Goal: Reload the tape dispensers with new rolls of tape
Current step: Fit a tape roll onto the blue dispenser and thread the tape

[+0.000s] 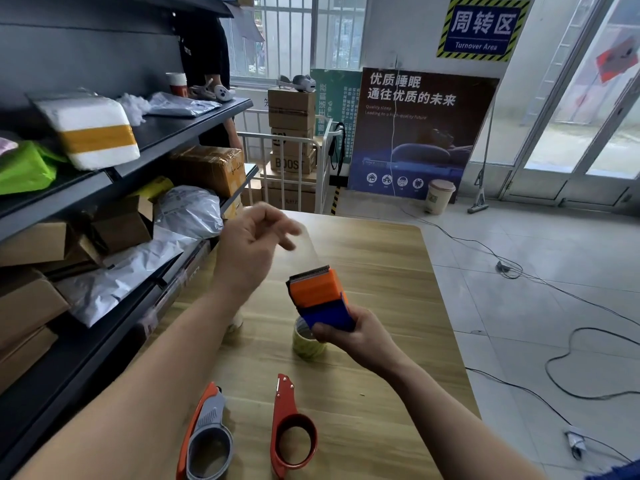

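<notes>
Right grip [349, 332] holds the orange-and-blue dispenser [318, 296]. Left grip [252, 244], at its 10 o'clock, appears to pinch the clear tape strip [311, 252] drawn past the blade, so this one looks loaded. At 6 o'clock on the counter [381, 271], the red dispenser [284, 400] and grey dispenser [211, 417] lie empty. A spare roll [306, 346] sits just under the right grip.

Tape roll [307, 345] partly behind right hand [351, 336]

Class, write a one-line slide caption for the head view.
Right hand grips an orange-and-blue tape dispenser while left hand pinches its clear tape strip above a wooden table.
</notes>
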Demonstrator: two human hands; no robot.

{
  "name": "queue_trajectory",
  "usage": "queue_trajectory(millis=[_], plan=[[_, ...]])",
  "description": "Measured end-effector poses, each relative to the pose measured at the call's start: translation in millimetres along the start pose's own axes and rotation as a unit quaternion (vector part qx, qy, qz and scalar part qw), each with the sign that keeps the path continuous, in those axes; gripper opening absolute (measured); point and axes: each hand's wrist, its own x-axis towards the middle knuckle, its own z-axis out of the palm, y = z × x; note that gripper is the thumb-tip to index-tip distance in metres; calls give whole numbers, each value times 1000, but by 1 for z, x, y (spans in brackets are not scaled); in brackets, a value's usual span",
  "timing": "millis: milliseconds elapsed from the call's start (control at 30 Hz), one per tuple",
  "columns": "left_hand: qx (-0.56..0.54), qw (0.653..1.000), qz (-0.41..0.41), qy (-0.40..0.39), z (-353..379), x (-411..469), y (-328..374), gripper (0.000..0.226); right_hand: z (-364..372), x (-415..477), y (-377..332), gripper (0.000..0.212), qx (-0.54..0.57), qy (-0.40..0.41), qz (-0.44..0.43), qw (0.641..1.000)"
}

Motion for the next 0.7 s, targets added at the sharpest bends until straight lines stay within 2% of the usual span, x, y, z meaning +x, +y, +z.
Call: queue_trajectory(millis=[167,300,467,600,700], plan=[[15,1000,-18,-19,-3,10,11,14,3,-7,7,63,-2,22,-1,1000],[20,999,-34,10,-2,13,8,10,4,-4,3,71,1,-1,2,1000],[14,997,-42,63,-2,25,18,12,3,-15,9,43,15,-28,38,999],[39,998,-46,1,-5,34,25,7,1,-23,12,54,47,-19,43,998],[41,998,-50,-4,-1,29,23,6,-2,-22,12,55,52,-23,60,997]])
